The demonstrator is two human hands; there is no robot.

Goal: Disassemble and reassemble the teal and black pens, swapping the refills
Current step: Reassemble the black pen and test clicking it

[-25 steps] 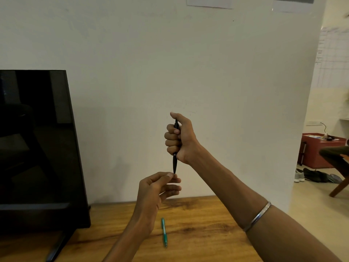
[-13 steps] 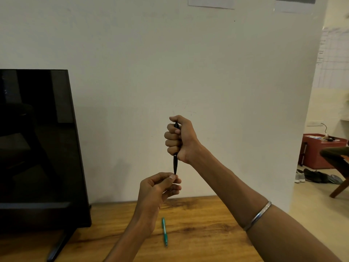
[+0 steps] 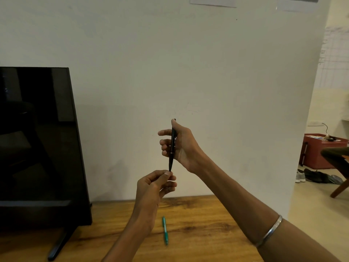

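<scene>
Monitor (image 3: 37, 144) at table's (image 3: 204, 220) left, one pen (image 3: 165, 231) lying centre, another pen (image 3: 172, 146) upright above, seemingly hand-held.

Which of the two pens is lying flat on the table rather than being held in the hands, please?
The teal pen lies untouched on the wooden table. The black pen is held upright in the air by the right hand, its tip pinched by the left hand.

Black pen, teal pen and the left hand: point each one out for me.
black pen (image 3: 172, 146), head view, mid-barrel, held upright in the right hand (image 3: 181, 146).
teal pen (image 3: 164, 230), head view, mid-barrel, lying on the table.
left hand (image 3: 151, 188), head view, back of the hand.
</scene>
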